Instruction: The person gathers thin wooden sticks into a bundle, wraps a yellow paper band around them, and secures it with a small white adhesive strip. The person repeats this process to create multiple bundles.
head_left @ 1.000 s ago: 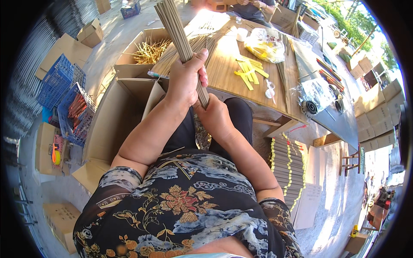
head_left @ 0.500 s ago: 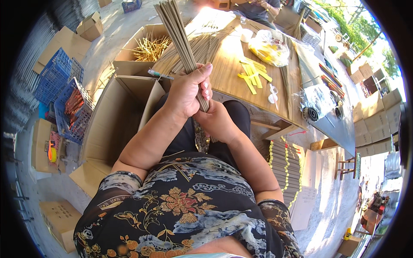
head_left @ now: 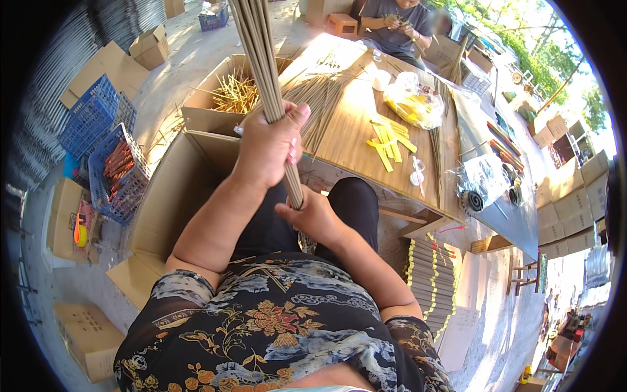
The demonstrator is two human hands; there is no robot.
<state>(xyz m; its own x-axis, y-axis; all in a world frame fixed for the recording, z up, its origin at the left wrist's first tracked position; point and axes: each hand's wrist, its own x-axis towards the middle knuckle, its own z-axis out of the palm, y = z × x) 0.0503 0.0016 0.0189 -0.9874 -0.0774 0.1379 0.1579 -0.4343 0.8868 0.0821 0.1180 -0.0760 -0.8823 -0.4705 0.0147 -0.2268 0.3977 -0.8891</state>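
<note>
A long bundle of thin grey-brown sticks (head_left: 260,62), resembling incense sticks, slants up and away over my lap. My left hand (head_left: 269,147) is closed around its middle, thumb pointing up along it. Lower down, my right hand (head_left: 317,217) wraps the near end of the same bundle, its thumb lying across the front; the fingers behind are partly hidden. Beyond the bundle, loose sticks of the same kind (head_left: 317,108) lie spread over the wooden table (head_left: 356,140). Yellow strips (head_left: 388,145) are piled on that table, near a clear bag with yellow pieces (head_left: 413,103).
An open cardboard box (head_left: 176,179) stands at my left; another holds yellowish sticks (head_left: 235,93). Blue crates (head_left: 121,173) are further left. Finished-looking bundles with yellow ends (head_left: 431,277) lie low on the right. Across the table sits another person (head_left: 395,29), hands raised.
My left hand has slid or moved up and left on the bundle, and the right hand has come lower, so the hands are further apart. The bundle stands a little more upright.
</note>
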